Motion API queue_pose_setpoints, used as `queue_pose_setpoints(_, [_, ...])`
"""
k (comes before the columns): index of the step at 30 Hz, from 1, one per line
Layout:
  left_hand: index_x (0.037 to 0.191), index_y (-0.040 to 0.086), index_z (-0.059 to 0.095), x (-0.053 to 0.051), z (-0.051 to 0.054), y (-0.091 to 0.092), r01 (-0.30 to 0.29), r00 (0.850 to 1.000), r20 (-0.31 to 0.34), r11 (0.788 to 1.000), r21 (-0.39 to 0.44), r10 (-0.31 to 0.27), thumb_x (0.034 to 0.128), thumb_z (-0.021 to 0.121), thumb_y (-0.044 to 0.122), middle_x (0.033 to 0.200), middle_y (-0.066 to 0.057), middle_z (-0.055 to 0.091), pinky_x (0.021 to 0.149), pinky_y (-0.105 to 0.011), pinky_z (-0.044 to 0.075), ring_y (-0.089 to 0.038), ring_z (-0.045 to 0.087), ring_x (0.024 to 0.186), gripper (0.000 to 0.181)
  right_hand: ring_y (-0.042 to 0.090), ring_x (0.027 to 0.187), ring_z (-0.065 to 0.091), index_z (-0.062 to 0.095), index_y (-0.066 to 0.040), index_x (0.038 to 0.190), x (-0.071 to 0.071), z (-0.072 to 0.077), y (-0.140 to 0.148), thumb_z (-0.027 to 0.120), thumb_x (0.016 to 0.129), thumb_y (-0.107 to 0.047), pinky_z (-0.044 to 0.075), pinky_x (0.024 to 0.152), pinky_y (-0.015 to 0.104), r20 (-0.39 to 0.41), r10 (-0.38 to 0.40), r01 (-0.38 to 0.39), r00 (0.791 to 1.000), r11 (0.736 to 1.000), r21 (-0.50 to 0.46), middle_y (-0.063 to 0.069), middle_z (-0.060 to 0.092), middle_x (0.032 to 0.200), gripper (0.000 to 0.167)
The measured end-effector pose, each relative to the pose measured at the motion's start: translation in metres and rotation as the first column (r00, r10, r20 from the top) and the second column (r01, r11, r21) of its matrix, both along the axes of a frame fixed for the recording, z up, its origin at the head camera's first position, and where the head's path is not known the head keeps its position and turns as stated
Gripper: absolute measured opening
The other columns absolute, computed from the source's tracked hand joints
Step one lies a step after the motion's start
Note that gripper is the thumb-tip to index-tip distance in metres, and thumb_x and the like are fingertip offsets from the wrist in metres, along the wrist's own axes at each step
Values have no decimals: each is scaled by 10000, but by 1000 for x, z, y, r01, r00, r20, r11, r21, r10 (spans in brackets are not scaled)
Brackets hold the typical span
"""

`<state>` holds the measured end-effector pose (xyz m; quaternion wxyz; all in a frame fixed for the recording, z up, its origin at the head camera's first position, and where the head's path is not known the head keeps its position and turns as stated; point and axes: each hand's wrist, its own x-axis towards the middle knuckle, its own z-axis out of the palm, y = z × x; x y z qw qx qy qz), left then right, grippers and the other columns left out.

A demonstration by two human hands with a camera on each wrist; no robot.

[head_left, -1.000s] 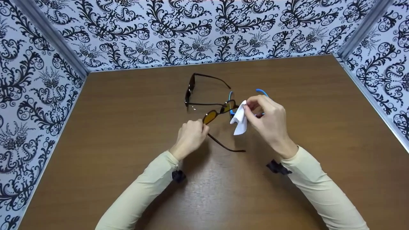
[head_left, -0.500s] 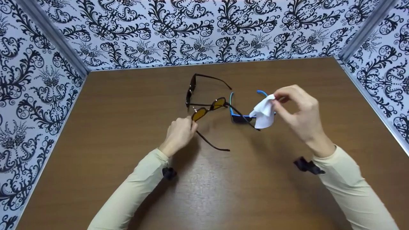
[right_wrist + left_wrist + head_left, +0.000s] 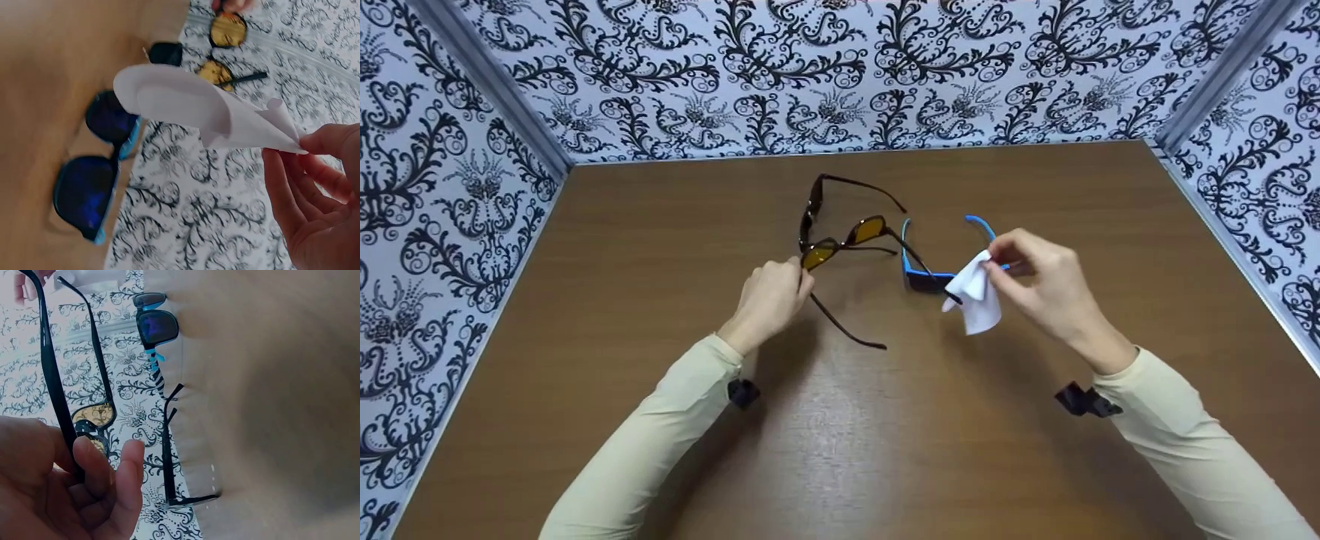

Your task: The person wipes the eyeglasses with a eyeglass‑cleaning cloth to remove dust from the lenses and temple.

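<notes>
The left hand point(image 3: 769, 301) grips the near end of dark-framed glasses with yellow lenses point(image 3: 867, 230), held above the table with both temples spread. In the left wrist view the fingers of the left hand point(image 3: 84, 489) curl round the frame, by the base of one black temple point(image 3: 52, 374). The right hand point(image 3: 1046, 292) pinches a white cloth point(image 3: 981, 302) by its upper corner; the cloth hangs over part of the blue-framed glasses point(image 3: 928, 282). From the right wrist, the cloth point(image 3: 185, 101) fans out from the right hand's point(image 3: 320, 197) fingertips.
Dark sunglasses point(image 3: 812, 212) stand on the wooden table point(image 3: 660, 225) behind the yellow-lensed pair, partly overlapped by it. Dark-lensed, blue-framed glasses lie between the hands, towards the right. Patterned walls point(image 3: 832, 75) border the table at the back and sides.
The left hand has moved left with the yellow-lensed glasses. The right hand has moved right with the cloth, away from the lenses, then slightly down, uncovering more of the blue-framed glasses.
</notes>
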<state>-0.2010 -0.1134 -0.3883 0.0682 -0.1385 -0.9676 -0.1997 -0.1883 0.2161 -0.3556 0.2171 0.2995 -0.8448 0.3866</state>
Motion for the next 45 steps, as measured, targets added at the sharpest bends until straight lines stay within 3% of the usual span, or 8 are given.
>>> queue_pose_setpoints(8, [812, 9, 559, -6, 7, 5, 54, 997, -52, 999, 0, -54, 943, 481, 87, 604, -53, 479, 528, -441, 479, -230, 481, 529, 172, 176, 783, 647, 551, 59, 889, -7, -11, -17, 631, 816, 132, 519, 669, 171, 162, 26, -26, 986, 1000, -3, 108, 650, 851, 131])
queue_pose_setpoints(16, [800, 14, 531, -5, 8, 10, 127, 989, -83, 992, 6, -126, 942, 465, 75, 579, -21, 424, 501, -412, 460, -201, 453, 511, 168, 238, 830, 660, 551, 81, 908, -23, -13, -27, 614, 839, 126, 525, 681, 190, 209, 25, -8, 978, 997, -80, 158, 648, 890, 104])
queue_pose_setpoints(22, [799, 22, 501, -6, 11, 16, 237, 966, -112, 972, 13, -234, 954, 457, 55, 558, 22, 363, 463, -328, 380, -147, 396, 477, 164, 247, 843, 659, 555, 97, 931, -30, -8, -29, 600, 857, 108, 515, 706, 171, 194, -8, 30, 981, 994, -107, 185, 651, 919, 87])
queue_pose_setpoints(27, [814, 18, 500, -9, 10, 16, 321, 938, -144, 947, 14, -316, 947, 457, 53, 576, 35, 367, 475, -361, 423, -149, 415, 495, 144, 258, 845, 669, 560, 91, 934, -32, -4, -29, 607, 854, 86, 504, 695, 146, 154, -51, 65, 987, 994, -88, 188, 649, 931, 93])
queue_pose_setpoints(31, [807, 20, 491, -13, 8, 16, 357, 923, -158, 934, 20, -349, 952, 448, 48, 585, 36, 372, 471, -336, 408, -133, 409, 492, 154, 270, 870, 667, 563, 96, 931, -32, -4, -28, 607, 853, 100, 506, 698, 150, 155, -55, 72, 986, 992, -106, 189, 645, 944, 90])
queue_pose_setpoints(34, [801, 19, 492, -15, 7, 16, 353, 924, -167, 935, 22, -344, 955, 446, 45, 585, 33, 375, 463, -315, 387, -124, 398, 484, 163, 261, 862, 668, 567, 95, 928, -28, -5, -27, 613, 849, 111, 513, 696, 165, 158, -48, 67, 986, 991, -118, 184, 648, 946, 93])
queue_pose_setpoints(45, [811, 18, 494, -21, 5, 10, 261, 956, -138, 965, 4, -258, 956, 437, 63, 575, 11, 390, 484, -358, 438, -160, 444, 506, 162, 212, 829, 662, 576, 68, 930, -12, -11, -25, 630, 852, 99, 520, 684, 177, 172, -5, 24, 985, 994, -109, 140, 654, 918, 100])
